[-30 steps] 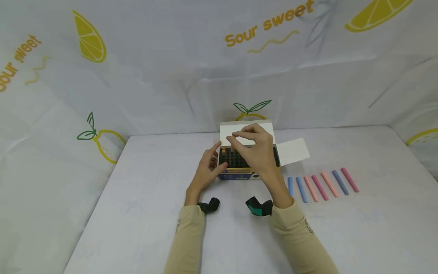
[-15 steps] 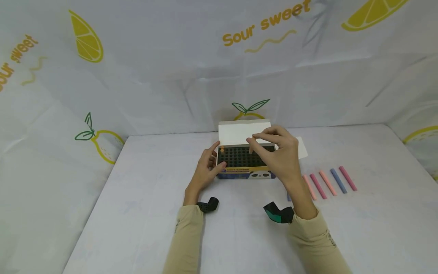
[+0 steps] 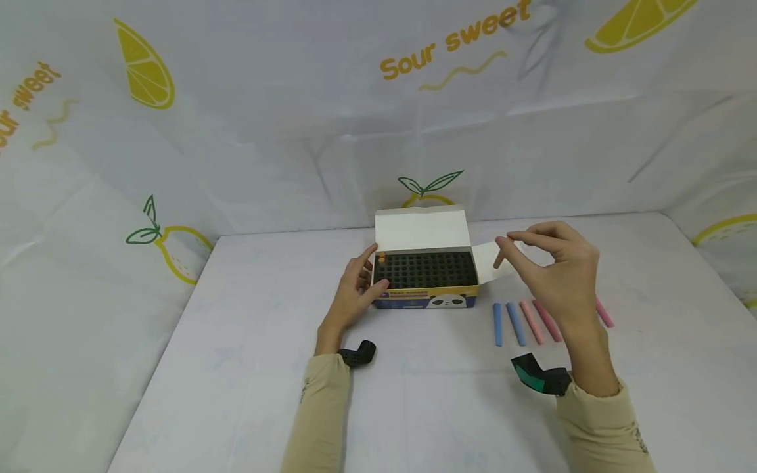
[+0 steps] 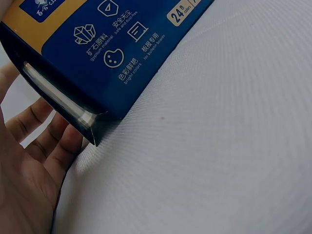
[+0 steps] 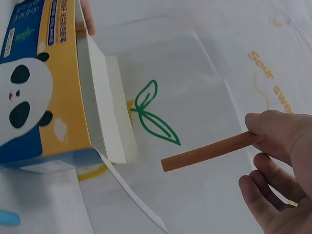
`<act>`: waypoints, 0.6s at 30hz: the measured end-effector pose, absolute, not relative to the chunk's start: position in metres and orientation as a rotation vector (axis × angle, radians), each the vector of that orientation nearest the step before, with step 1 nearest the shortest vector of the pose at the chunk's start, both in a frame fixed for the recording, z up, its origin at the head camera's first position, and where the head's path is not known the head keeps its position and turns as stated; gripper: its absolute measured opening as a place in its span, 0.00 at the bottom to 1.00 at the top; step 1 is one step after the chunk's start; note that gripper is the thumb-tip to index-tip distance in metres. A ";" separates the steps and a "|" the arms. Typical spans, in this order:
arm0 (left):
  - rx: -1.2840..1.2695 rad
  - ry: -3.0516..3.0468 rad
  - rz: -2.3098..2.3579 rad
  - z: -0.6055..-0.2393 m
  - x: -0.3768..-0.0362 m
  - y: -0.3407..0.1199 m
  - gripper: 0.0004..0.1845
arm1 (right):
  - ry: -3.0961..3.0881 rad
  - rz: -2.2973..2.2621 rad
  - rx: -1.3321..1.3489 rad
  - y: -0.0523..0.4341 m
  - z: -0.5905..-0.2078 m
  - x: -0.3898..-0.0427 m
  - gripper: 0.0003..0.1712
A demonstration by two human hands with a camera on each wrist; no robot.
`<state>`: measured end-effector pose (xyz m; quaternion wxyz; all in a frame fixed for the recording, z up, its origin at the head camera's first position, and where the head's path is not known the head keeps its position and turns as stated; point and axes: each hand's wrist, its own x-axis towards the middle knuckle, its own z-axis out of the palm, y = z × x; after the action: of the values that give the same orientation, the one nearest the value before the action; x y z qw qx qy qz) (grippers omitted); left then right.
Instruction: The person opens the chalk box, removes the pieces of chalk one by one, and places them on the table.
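Observation:
A chalk box with a panda on its front stands with its lid raised, showing a dark tray of holes. Orange chalk ends poke up at the tray's back left corner. My left hand holds the box's left end, thumb at the front edge and index finger at the back corner. To the right of the box, my right hand is raised above the table. It pinches an orange-brown chalk stick by one end between thumb and fingertip; the other end slants down, free.
Right of the box lies a slanted row of chalk sticks: blue, a second blue, peach, magenta and pink. My right hand and wrist hide part of the row. A white side flap sticks out from the box.
My right hand has moved from over the tray's left part to the right, past the box, carrying the chalk stick out. The left hand keeps its place on the box.

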<state>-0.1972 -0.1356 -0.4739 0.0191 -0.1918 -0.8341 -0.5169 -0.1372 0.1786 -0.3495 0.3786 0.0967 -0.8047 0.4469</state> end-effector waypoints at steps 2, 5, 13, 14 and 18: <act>-0.595 -2.593 -1.594 -0.474 -0.197 -0.136 0.47 | -2.051 1.124 0.225 0.188 -0.350 -0.135 0.08; -0.598 -2.595 -1.576 -0.475 -0.198 -0.136 0.47 | -2.057 1.108 0.200 0.202 -0.348 -0.131 0.08; -0.608 -2.579 -1.573 -0.475 -0.197 -0.136 0.42 | -2.130 1.023 0.160 0.239 -0.348 -0.124 0.06; -0.608 -2.579 -1.574 -0.475 -0.196 -0.136 0.42 | -2.159 0.999 0.149 0.244 -0.349 -0.123 0.05; -0.609 -2.578 -1.575 -0.475 -0.196 -0.136 0.41 | -2.341 0.906 0.074 0.266 -0.353 -0.119 0.05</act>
<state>-0.1962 -0.1363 -0.4751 0.0299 -0.1975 -0.8361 -0.5109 -0.1191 0.2665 -0.3526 0.3099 0.0279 -0.8863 0.3431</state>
